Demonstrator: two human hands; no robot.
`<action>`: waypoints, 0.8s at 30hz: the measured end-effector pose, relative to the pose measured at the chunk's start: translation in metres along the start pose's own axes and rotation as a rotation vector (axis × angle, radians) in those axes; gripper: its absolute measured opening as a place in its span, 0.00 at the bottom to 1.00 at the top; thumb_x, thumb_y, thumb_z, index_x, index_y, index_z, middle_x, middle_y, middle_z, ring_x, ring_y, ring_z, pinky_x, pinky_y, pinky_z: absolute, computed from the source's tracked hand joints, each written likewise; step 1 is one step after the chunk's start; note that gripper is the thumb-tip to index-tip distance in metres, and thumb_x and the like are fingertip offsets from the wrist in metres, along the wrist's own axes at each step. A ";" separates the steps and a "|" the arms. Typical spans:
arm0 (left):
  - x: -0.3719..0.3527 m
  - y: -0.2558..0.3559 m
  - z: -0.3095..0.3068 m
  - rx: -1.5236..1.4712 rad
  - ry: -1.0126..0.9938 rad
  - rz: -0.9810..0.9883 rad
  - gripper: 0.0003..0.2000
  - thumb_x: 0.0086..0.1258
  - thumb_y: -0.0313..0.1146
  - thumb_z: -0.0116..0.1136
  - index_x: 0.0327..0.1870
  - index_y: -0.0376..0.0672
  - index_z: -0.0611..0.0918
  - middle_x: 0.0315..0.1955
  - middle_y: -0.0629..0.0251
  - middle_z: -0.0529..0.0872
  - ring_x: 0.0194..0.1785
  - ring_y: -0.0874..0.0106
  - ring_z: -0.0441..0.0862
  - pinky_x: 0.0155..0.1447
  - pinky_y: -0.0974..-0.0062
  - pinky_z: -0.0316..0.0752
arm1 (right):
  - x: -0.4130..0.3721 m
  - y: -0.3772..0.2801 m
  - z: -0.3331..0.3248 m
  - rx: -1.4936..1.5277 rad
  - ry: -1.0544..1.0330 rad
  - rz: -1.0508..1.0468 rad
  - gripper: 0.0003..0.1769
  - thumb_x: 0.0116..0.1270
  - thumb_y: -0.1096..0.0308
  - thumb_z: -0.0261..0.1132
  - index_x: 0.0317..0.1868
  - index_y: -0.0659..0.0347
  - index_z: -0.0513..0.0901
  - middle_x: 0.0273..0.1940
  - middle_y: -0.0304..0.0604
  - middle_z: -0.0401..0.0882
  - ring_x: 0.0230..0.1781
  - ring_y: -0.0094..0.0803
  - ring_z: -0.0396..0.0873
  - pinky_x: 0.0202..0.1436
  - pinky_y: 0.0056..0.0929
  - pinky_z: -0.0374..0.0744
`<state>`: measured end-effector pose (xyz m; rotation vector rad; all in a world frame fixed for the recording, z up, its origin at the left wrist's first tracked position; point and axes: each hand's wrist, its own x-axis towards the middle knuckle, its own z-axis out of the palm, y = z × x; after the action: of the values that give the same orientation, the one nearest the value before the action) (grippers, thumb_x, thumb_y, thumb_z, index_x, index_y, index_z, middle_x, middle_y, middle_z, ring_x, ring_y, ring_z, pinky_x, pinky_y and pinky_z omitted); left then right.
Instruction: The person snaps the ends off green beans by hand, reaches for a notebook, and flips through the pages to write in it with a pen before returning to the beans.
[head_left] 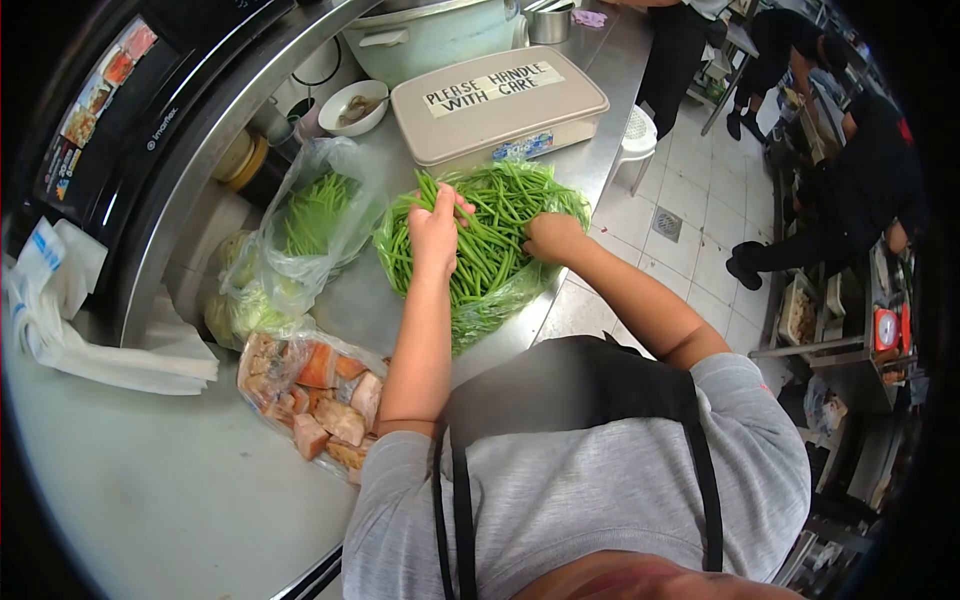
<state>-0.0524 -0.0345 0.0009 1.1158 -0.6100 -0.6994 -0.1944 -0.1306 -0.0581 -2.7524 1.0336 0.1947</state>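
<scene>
A large heap of green beans (490,225) lies in an open clear plastic bag (475,325) on the steel counter. My left hand (436,230) is closed around some beans at the heap's left side, with bean ends sticking up past the fingers. At the right side, my right hand (555,238) has its fingers curled against the beans and the bag's edge; what it grips is hidden. Left of the heap, a second clear bag (345,170) holds more green beans (318,212).
Behind the heap is a lidded box (500,105), with a bowl (354,108) and large tub (430,45) nearby. Bagged meat chunks (325,400) and leafy vegetables (250,285) lie left. White bags (90,330) hang farther left. Several people in dark clothes (850,190) stand at right.
</scene>
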 end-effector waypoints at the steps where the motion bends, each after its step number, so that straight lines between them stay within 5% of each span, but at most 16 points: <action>1: 0.000 -0.003 -0.002 -0.029 0.013 -0.053 0.07 0.62 0.33 0.50 0.31 0.40 0.70 0.19 0.68 0.72 0.21 0.76 0.71 0.23 0.81 0.66 | -0.001 0.000 0.000 0.065 0.062 0.033 0.15 0.54 0.56 0.55 0.28 0.60 0.78 0.29 0.47 0.77 0.32 0.42 0.76 0.35 0.38 0.74; 6: -0.001 -0.027 -0.012 -0.189 0.043 -0.286 0.07 0.59 0.31 0.54 0.33 0.39 0.72 0.19 0.69 0.71 0.20 0.77 0.69 0.21 0.79 0.65 | -0.008 -0.007 -0.028 0.387 0.424 0.031 0.12 0.53 0.59 0.57 0.26 0.61 0.77 0.28 0.50 0.77 0.31 0.45 0.76 0.34 0.39 0.74; 10: -0.008 -0.032 0.005 -0.190 -0.051 -0.260 0.09 0.58 0.30 0.56 0.37 0.38 0.73 0.22 0.68 0.74 0.19 0.78 0.69 0.22 0.80 0.65 | -0.013 -0.027 -0.038 0.363 0.368 -0.131 0.12 0.53 0.60 0.58 0.24 0.60 0.76 0.23 0.49 0.76 0.26 0.46 0.75 0.31 0.40 0.73; 20: -0.013 -0.021 0.012 -0.066 -0.204 -0.120 0.06 0.60 0.29 0.52 0.36 0.38 0.75 0.28 0.66 0.76 0.23 0.79 0.70 0.27 0.82 0.66 | -0.018 -0.027 -0.036 0.515 0.257 -0.160 0.11 0.53 0.61 0.58 0.24 0.60 0.77 0.22 0.50 0.75 0.24 0.45 0.74 0.29 0.38 0.72; 24: -0.008 -0.022 0.012 -0.115 -0.090 -0.104 0.05 0.61 0.29 0.51 0.36 0.40 0.74 0.29 0.65 0.77 0.25 0.80 0.70 0.29 0.81 0.67 | -0.019 -0.020 -0.034 0.861 0.225 -0.181 0.10 0.56 0.64 0.55 0.27 0.62 0.77 0.21 0.48 0.75 0.22 0.39 0.74 0.28 0.32 0.72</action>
<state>-0.0708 -0.0414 -0.0163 1.0183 -0.5838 -0.8681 -0.1933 -0.1115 -0.0190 -2.0664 0.6714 -0.4850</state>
